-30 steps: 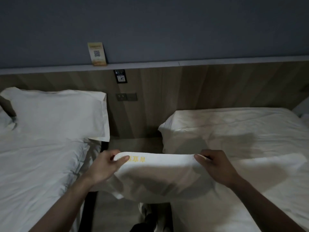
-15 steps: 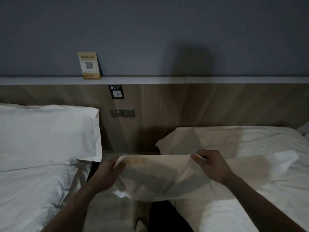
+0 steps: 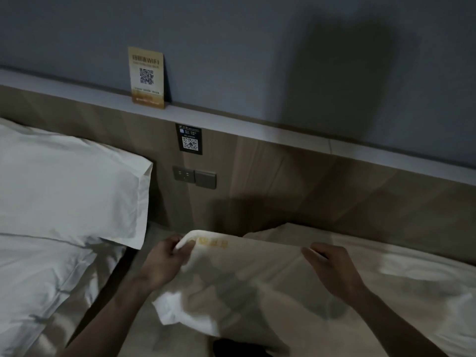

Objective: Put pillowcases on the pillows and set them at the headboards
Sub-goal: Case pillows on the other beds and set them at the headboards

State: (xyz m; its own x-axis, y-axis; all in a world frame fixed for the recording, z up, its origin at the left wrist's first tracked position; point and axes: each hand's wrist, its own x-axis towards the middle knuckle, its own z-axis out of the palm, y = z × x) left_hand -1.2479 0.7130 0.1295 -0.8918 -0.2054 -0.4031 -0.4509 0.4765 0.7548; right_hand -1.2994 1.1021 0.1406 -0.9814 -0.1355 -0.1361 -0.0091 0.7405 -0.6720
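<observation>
Pillowcase: I see it held up over the right bed, near the headboard.
Left hand: pinching its top corner.
Right hand: curled over its top edge.
Finished pillow: on the left bed.

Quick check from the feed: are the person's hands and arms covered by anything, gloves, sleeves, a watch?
Nothing visible. The left hand and right hand are bare, with no gloves, and no rings that the dim light lets me make out. Both forearms are bare to the bottom edge of the frame: no sleeves, watch or wristband in view.
</observation>
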